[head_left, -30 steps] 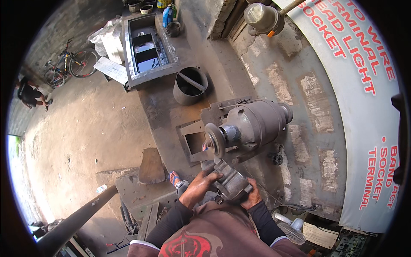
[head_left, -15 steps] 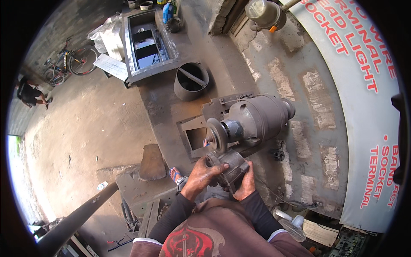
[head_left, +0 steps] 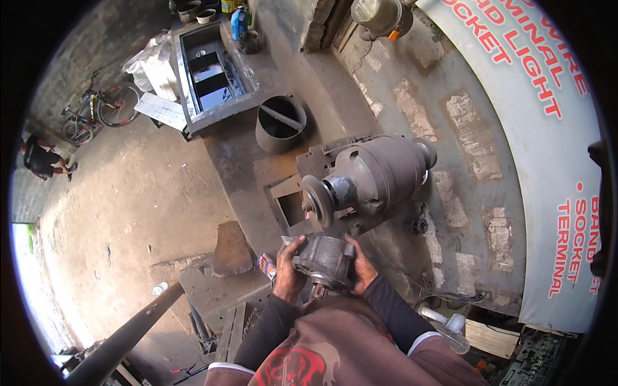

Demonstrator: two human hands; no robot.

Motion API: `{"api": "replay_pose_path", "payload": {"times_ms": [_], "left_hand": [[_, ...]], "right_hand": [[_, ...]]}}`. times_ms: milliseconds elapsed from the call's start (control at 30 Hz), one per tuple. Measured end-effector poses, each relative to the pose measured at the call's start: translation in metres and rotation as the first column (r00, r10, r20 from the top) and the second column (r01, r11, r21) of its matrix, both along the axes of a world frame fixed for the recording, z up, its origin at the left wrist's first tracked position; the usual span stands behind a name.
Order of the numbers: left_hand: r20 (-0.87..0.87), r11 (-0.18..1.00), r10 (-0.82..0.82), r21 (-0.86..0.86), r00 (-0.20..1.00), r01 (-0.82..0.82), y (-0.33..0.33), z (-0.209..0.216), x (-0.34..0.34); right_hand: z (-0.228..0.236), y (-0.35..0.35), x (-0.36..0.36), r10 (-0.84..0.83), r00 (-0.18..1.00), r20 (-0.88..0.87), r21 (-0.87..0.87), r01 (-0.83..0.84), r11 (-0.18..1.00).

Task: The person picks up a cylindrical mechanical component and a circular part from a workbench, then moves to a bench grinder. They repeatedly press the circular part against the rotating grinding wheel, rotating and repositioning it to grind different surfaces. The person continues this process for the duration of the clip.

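In front of my chest I hold a grey cast-metal housing (head_left: 326,256) between both hands. It has a rounded body, a flanged rim and a shaft-like stub pointing toward me. My left hand (head_left: 289,267) grips its left side, thumb along the upper edge. On the right side, my right hand (head_left: 362,265) is wrapped round it, the fingers partly hidden behind. Just beyond stands a dusty bench grinder (head_left: 380,172), its round wheel (head_left: 317,202) facing left. A gap separates the housing from the wheel.
Beyond the grinder stand a dark round bucket (head_left: 281,123) and a rectangular basin (head_left: 188,77) holding dark liquid. A slanting pole (head_left: 129,334) crosses the lower left. A small fan (head_left: 454,331) sits at lower right. A person (head_left: 42,157) and a bicycle (head_left: 103,106) are far left.
The housing has come away from the grinder wheel, toward my body, and been turned so its stub points at me. Both hands keep hold of it. The view has shifted slightly.
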State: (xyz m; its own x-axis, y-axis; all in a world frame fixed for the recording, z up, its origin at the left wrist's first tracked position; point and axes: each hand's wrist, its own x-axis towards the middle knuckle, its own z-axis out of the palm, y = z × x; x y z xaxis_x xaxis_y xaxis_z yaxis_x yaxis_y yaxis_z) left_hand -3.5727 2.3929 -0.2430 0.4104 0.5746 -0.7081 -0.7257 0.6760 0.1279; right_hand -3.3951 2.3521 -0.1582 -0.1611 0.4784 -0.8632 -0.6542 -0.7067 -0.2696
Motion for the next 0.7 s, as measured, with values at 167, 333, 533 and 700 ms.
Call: {"api": "replay_pose_path", "payload": {"times_ms": [167,333,533,700], "left_hand": [[-0.286,0.986,0.167,0.049,0.944,-0.16,-0.001,-0.004,0.017],[-0.437,0.976,0.2,0.007,0.877,-0.219,0.019,0.009,0.041],[-0.425,0.962,0.255,0.023,0.869,-0.272,0.006,-0.007,0.035],[-0.292,0.945,0.289,-0.066,0.912,-0.321,0.004,-0.021,0.02]], "right_hand": [[-0.001,-0.003,-0.008,-0.007,0.874,0.486,0.099,-0.047,0.994],[-0.019,0.002,0.003,0.164,0.652,0.74,-0.065,-0.174,0.983],[-0.077,0.001,0.024,0.142,0.501,0.854,0.067,-0.375,0.925],[-0.087,0.014,0.019,0.19,-0.036,0.981,-0.143,-0.798,0.585]]}}
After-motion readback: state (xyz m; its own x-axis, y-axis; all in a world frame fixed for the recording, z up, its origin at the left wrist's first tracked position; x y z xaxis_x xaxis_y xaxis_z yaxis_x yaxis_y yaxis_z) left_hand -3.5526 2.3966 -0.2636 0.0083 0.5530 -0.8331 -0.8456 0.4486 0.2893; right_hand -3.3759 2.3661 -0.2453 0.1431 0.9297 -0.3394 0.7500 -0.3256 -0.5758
